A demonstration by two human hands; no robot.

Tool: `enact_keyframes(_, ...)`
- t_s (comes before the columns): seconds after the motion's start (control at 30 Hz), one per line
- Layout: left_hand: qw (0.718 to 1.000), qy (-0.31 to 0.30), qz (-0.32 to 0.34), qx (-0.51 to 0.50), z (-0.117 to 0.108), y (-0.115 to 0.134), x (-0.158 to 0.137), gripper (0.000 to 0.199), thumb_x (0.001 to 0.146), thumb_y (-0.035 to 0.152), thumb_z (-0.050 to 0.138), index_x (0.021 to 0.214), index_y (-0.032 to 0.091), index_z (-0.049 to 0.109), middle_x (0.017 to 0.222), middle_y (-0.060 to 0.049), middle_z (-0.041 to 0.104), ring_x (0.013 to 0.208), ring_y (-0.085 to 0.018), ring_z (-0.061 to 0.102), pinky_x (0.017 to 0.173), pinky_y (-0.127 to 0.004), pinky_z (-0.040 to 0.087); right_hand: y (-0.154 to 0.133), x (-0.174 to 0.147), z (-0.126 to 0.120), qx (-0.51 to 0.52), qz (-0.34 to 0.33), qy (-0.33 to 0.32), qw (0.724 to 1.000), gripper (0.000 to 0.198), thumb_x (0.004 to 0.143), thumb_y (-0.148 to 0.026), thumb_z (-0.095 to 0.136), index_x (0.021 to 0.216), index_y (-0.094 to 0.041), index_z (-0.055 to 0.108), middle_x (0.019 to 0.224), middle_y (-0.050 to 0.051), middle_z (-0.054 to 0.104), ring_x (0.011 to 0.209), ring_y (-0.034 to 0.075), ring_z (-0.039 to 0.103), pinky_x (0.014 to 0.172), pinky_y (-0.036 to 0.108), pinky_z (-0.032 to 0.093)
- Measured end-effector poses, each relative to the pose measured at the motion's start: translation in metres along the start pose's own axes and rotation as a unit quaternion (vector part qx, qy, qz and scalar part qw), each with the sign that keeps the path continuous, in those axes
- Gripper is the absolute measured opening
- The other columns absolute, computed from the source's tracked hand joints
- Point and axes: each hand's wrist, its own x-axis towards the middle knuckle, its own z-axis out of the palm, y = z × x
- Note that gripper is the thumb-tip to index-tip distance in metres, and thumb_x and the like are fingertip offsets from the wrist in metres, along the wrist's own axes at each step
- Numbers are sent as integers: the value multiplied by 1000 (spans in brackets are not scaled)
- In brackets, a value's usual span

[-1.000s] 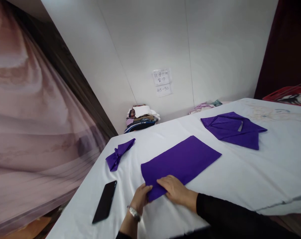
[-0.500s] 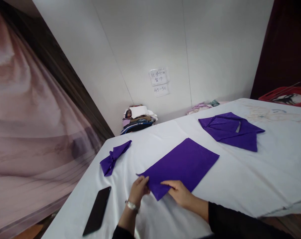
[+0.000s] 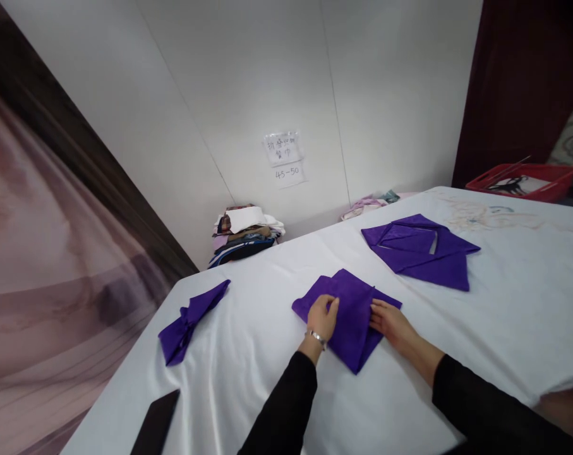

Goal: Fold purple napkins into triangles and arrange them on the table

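Observation:
A purple cloth napkin [image 3: 350,316] lies on the table in front of me with one end folded over into a layered, angled shape. My left hand [image 3: 323,318] is closed at the left part of the upper layer, fingers curled in a pinch on the fabric. At the flap's right edge, my right hand [image 3: 391,322] pinches the cloth between thumb and fingers. Another purple napkin [image 3: 189,322], bunched narrow at its middle, rests to the left. Farther back on the right lies a loosely folded purple napkin [image 3: 421,253] with a pale strip showing.
A white cloth covers the table [image 3: 248,392]. A black phone-like slab [image 3: 156,423] lies at the near left. Folded clothes [image 3: 246,234] are stacked by the wall, beneath paper signs [image 3: 286,158]. A red basket [image 3: 546,183] holding dark-handled scissors stands far right. A sheer curtain [image 3: 54,284] hangs left.
The napkin's near-left end has been carried over to the right, making the cloth shorter. Both hands moved up and right with it. The camera view has shifted slightly right.

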Motion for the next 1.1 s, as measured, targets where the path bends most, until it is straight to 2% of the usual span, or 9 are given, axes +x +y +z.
enact_keyframes(0.1,994,43,67,75,-7,-30,-31,17,81,31,48,82,20,62,92,-6,65,91,-20,58,86,-40,44,-1,6,-4,-19,43,0,999,18,72,-20,65,86,-19,53,77,4,68,66,17,66,63,31,52)
enact_keyframes(0.2,979,85,110,146,-10,-49,-50,17,83,28,47,84,20,62,100,-8,64,100,-22,57,91,-46,43,-7,18,-1,-49,72,4,996,20,74,-26,66,85,-19,51,75,4,67,64,18,65,59,31,53)
enact_keyframes(0.33,968,98,124,194,-8,-56,-58,16,82,27,49,88,19,62,105,-9,63,108,-24,53,94,-51,41,-24,36,1,-87,82,16,993,8,81,-23,57,83,-15,56,69,5,67,58,15,63,54,27,52)
enact_keyframes(0.47,966,88,122,210,-2,-57,-60,20,83,27,48,96,18,61,116,-10,59,119,-26,45,98,-52,39,-40,37,-14,-103,59,13,993,5,80,-16,55,85,-15,57,68,4,67,58,16,63,55,27,53)
enact_keyframes(0.57,969,63,115,210,3,-59,-61,24,84,27,46,102,17,60,123,-10,55,125,-26,39,101,-51,36,-45,31,-34,-134,57,14,989,6,78,-16,58,83,-16,56,68,3,66,58,16,64,55,28,54)
enact_keyframes(0.73,972,28,84,216,8,-59,-61,30,85,30,44,106,16,59,130,-11,49,130,-27,32,104,-50,33,-44,23,-58,-209,79,25,974,16,73,-18,64,74,-19,48,55,-2,59,47,13,60,49,25,52)
enact_keyframes(0.93,971,30,15,237,6,-57,-52,41,85,35,43,119,13,53,141,-13,36,134,-27,20,108,-47,26,-49,23,-65,-308,91,-10,947,15,78,-20,55,68,-20,44,43,-3,54,36,9,52,34,16,37)
enact_keyframes(1.03,971,15,-32,236,8,-56,-41,50,83,39,44,124,9,48,143,-15,31,135,-28,17,109,-45,22,-51,28,-66,-369,64,-14,927,13,77,-20,55,67,-19,46,39,-6,49,34,9,49,32,16,33)
enact_keyframes(1.1,972,15,-39,229,11,-56,-34,52,83,41,43,125,10,47,144,-15,29,135,-27,15,110,-45,21,-53,33,-67,-406,31,-13,913,14,76,-22,56,66,-20,46,37,-7,48,33,9,48,32,17,32)
